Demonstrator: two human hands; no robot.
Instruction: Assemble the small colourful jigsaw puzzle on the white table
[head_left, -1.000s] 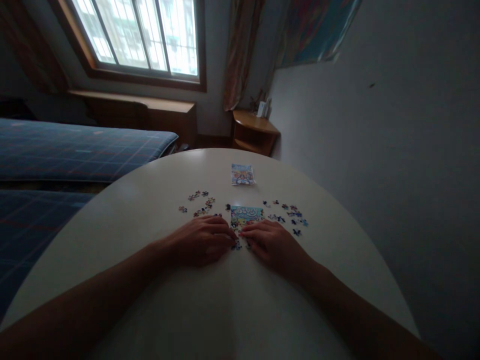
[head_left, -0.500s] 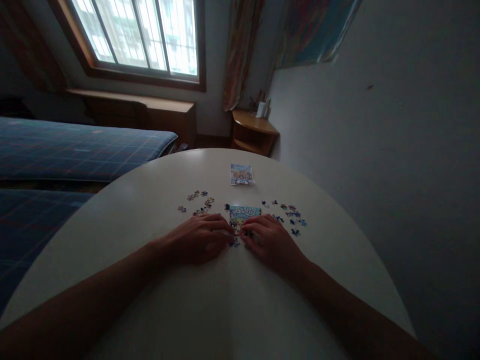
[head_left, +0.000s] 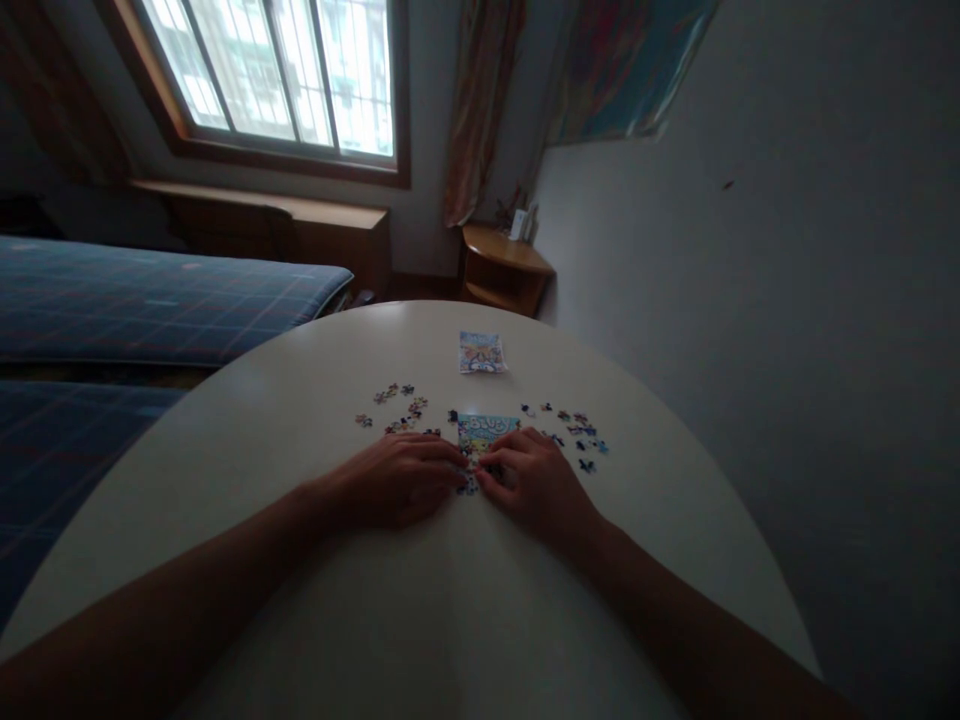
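A partly joined jigsaw puzzle [head_left: 487, 427] lies on the white round table [head_left: 360, 620], its top band light blue with "Bluey" lettering. My left hand [head_left: 409, 478] rests at its lower left, fingers drawn together and bent, tips holding the edge. From the other side my right hand [head_left: 529, 480] reaches over the lower right part, thumb and forefinger pinched close at a small puzzle piece that they mostly hide. A few joined pieces [head_left: 468, 486] show below the fingertips, between the hands. The lower right of the puzzle is covered by my right hand.
Loose pieces [head_left: 417, 407] are scattered left of the puzzle, and more pieces [head_left: 581, 430] lie to the right. A small printed packet [head_left: 481, 353] lies farther back. Beyond the table are a plaid mattress [head_left: 165, 300], a corner shelf [head_left: 506, 250] and the wall [head_left: 750, 330] at right.
My right hand's fingers have shifted and drawn into a tighter pinch over the puzzle's lower part. My left hand stays nearly in place. The view has shifted slightly.
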